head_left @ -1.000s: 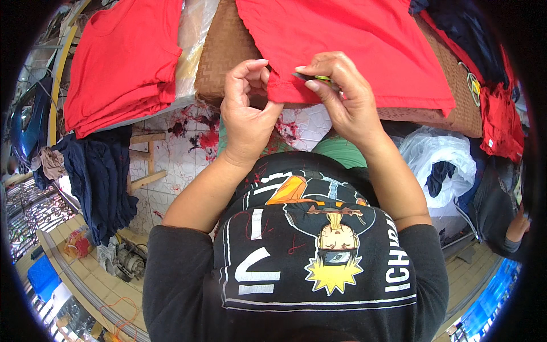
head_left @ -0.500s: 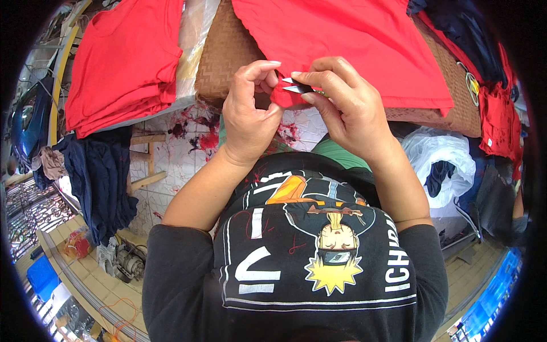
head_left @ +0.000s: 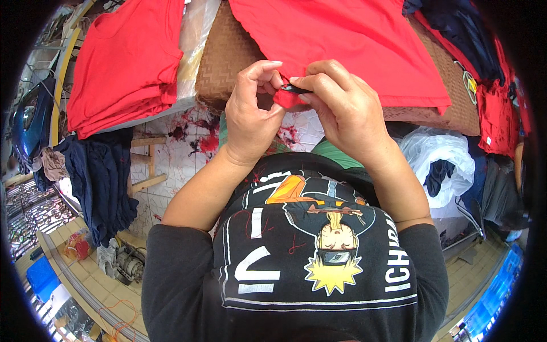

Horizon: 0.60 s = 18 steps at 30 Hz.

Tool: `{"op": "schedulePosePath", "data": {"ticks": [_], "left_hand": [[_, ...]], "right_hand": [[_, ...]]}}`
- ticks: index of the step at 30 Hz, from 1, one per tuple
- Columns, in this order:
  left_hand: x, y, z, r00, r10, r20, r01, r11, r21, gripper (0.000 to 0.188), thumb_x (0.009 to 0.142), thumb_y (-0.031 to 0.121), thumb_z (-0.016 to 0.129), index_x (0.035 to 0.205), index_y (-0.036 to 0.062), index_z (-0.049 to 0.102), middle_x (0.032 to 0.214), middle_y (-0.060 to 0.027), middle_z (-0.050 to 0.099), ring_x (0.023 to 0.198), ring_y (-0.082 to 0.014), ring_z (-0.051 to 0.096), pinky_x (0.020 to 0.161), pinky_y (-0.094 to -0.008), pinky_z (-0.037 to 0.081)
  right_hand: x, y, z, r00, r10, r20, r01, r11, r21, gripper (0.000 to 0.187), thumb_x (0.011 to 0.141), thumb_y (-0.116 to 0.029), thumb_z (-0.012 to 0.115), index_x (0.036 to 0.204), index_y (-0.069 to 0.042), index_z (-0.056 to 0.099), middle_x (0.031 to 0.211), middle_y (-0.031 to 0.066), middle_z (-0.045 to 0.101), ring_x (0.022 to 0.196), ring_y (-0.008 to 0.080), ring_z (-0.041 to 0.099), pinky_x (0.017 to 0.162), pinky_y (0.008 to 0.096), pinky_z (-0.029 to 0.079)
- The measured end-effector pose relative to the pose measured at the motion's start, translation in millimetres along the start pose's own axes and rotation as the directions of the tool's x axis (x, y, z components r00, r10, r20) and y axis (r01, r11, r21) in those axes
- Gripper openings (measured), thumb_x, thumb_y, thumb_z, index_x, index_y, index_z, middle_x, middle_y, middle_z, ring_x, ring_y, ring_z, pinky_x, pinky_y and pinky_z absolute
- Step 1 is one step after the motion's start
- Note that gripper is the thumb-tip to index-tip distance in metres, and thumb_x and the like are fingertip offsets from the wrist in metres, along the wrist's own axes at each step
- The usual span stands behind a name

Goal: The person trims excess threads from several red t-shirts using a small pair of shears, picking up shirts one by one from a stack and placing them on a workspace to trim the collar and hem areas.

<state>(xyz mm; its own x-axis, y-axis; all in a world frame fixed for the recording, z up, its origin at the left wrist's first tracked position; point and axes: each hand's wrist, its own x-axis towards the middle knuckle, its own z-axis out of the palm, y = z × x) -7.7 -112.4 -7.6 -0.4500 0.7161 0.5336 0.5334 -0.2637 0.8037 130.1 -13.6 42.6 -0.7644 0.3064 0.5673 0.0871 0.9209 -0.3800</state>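
A red garment [head_left: 347, 51] lies spread over the brown woven-pattern surface in front of me, with one corner lifted towards my body. My left hand [head_left: 250, 111] pinches that corner between curled fingers and thumb. In my right hand [head_left: 350, 108] is a small pair of thread snips [head_left: 294, 89], dark-bodied and held between thumb and fingers. Their blades point left and lie close together against the red cloth, right beside the left fingertips. Fingers and fabric partly hide the blade tips, and any thread there is too small to make out.
Folded red garments [head_left: 128, 62] are stacked at left. Dark blue cloth [head_left: 102, 182] hangs below them near a wooden frame [head_left: 151, 162]. A clear plastic bag [head_left: 441, 165] holding dark cloth stands at right. Red and dark thread scraps [head_left: 205, 139] litter the pale floor.
The snips' blades, spread apart before, have come together at the red cloth. My right hand has shifted slightly, while my left hand keeps its pinch.
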Motion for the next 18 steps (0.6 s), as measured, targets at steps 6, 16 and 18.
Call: {"op": "schedulePosePath", "data": {"ticks": [6,16,18], "left_hand": [[1.1,1.9,2.3,0.999,0.028,-0.017,-0.028,1.0,0.004,0.051,0.073,-0.004,0.073,0.116,0.0063,0.05,0.087,-0.0031,0.059,0.077,-0.0112,0.058,0.071,-0.0244,0.049],[-1.5,-1.9,-3.5,0.995,-0.061,-0.079,0.058,0.997,-0.042,0.038,0.077,-0.003,0.069,0.112,0.0052,0.055,0.091,-0.0033,0.06,0.081,-0.0109,0.059,0.073,-0.0236,0.049],[6.7,-0.5,-6.8,0.986,-0.038,-0.163,0.02,0.993,-0.114,0.033,0.079,-0.003,0.065,0.11,0.0033,0.056,0.097,-0.0042,0.059,0.087,-0.0112,0.059,0.077,-0.0235,0.049]], "right_hand": [[-0.1,-2.2,1.4,1.0,0.022,-0.013,-0.022,0.999,0.03,0.022,0.072,-0.008,0.067,0.093,-0.008,0.061,0.089,0.007,0.057,0.072,0.0281,0.06,0.062,0.0386,0.049],[-10.1,5.4,-11.0,0.992,0.081,-0.099,-0.079,0.997,0.02,0.038,0.07,-0.012,0.073,0.107,-0.012,0.061,0.104,0.0084,0.059,0.079,0.0287,0.065,0.06,0.039,0.053],[-22.8,10.4,-2.3,0.983,0.182,0.009,-0.18,0.98,-0.089,0.045,0.069,-0.013,0.074,0.112,-0.014,0.06,0.108,0.0087,0.058,0.08,0.0298,0.066,0.06,0.0392,0.054]]}}
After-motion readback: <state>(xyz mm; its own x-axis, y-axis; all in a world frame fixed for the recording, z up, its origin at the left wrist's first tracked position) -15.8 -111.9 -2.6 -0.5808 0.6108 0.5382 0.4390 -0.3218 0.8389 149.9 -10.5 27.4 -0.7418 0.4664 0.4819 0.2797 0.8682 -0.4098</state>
